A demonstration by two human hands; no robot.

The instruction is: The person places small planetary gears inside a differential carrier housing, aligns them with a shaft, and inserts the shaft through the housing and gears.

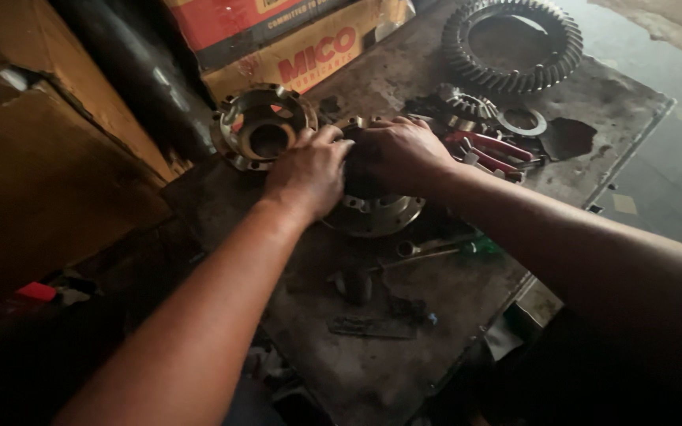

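Dim, perhaps soft — top-right daylight

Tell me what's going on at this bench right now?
A person has both hands on a round flanged metal housing lying on a grimy metal bench. The left hand and right hand press together over its top, hiding what they hold. A second, open metal housing sits just left. Red-handled pliers, a small bevel gear and a large toothed ring gear lie beyond.

Two cardboard cartons stacked behind the flanged metal housing (262, 126): a red-and-black box (238, 28) atop a tan box (309, 59) with red lettering.
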